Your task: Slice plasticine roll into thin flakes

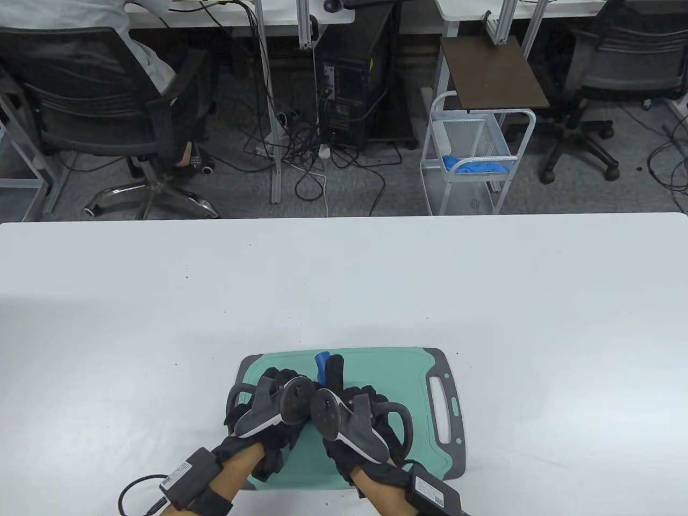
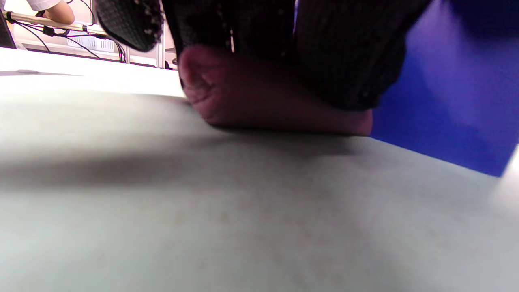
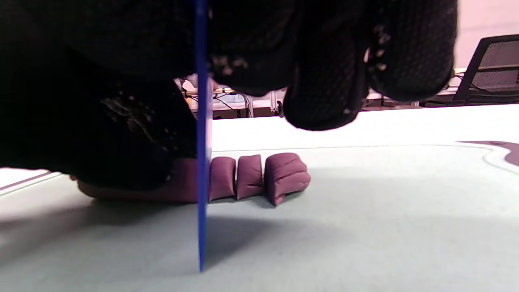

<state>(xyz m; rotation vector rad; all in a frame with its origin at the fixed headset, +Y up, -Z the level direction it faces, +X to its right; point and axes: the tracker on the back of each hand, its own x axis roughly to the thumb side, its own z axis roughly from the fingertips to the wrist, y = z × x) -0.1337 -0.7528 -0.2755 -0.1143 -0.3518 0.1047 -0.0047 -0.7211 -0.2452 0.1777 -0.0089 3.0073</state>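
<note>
A purple plasticine roll [image 3: 162, 188] lies on the green cutting board [image 1: 376, 371]. My left hand [image 1: 274, 406] presses down on the roll [image 2: 251, 101] and holds it. My right hand [image 1: 357, 419] grips a blue plastic knife [image 3: 201, 162] upright, its edge down in the roll. Three cut slices [image 3: 259, 176] stand in a row just right of the blade. In the table view only the knife's blue end [image 1: 321, 363] shows beyond the hands; the roll is hidden under them. The blade fills the right of the left wrist view [image 2: 454, 113].
The board [image 3: 365, 227] has a grey rim and a handle slot [image 1: 443, 408] on its right. It lies at the near edge of a white table [image 1: 344, 279]. Chairs, cables and a small cart [image 1: 473, 161] stand beyond the far edge.
</note>
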